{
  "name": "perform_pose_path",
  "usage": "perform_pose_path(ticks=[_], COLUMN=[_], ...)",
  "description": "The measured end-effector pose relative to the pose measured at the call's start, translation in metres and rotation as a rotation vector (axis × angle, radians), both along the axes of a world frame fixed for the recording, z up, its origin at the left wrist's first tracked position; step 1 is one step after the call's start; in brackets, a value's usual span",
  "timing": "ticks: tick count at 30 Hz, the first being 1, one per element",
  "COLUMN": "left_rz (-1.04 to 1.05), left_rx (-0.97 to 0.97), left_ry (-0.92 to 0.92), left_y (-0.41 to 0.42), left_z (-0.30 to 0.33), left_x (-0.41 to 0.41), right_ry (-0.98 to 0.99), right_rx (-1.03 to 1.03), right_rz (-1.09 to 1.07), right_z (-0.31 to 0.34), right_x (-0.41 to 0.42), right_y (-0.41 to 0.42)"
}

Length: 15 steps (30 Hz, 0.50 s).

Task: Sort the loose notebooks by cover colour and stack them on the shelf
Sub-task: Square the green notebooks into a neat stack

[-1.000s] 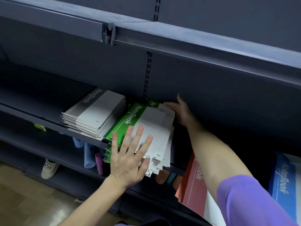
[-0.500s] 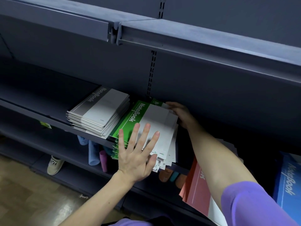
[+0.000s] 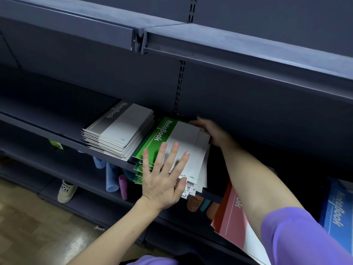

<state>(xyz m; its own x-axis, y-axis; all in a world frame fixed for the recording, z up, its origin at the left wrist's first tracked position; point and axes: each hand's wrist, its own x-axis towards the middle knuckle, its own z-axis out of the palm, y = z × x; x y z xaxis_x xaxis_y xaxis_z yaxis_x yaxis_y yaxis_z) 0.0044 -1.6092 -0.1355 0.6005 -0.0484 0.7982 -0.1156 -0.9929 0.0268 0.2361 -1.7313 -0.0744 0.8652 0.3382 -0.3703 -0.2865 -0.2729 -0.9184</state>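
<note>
Dark blue shop shelving fills the view, and on the middle shelf [image 3: 57,129] sits the green notebook stack [image 3: 162,138] — front edge overhanging the lip, lower copies fanned out unevenly. Left hand [image 3: 162,180] lies flat on top, fingers straight and spread, pressing the cover; thumb sits at the near edge. Right hand [image 3: 210,131] reaches to the stack's far-right corner at the back, fingers against the edges — can't tell whether they curl round it, too dark. Thin card covers, so prob. light but slick and floppy, likely to slide off each other; best squared w/ flat palms on opposite edges, lifted from below as a block. Covers read "NoteBook" in white on green. Just beside, to the left, a grey notebook stack [image 3: 118,131] w/ the same "NoteBook" wording, tidier. Red notebooks [image 3: 231,217] lean lower right behind the forearm, blue notebook [image 3: 340,211] at far right — also "NoteBook". Below: rolled cloths [image 3: 111,176], and a shoe [image 3: 66,190] marked "YOY".
</note>
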Motion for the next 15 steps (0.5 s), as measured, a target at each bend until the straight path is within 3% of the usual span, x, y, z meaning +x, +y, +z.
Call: perform_pose_path(ticks=[7, 13, 15], left_rz=[-0.008, -0.050, -0.069], left_rx=[-0.085, -0.043, -0.043], left_ry=[0.026, 0.000, -0.022], left_y=[0.008, 0.005, -0.004], left_z=[0.001, 0.000, 0.003], left_x=[0.029, 0.025, 0.025], right_ry=[-0.024, -0.153, -0.105], right_rx=[0.002, -0.170, -0.156], right_rz=[-0.061, 0.003, -0.024], right_z=[-0.013, 0.012, -0.005], right_x=[-0.007, -0.003, 0.019], right_y=[-0.016, -0.016, -0.019])
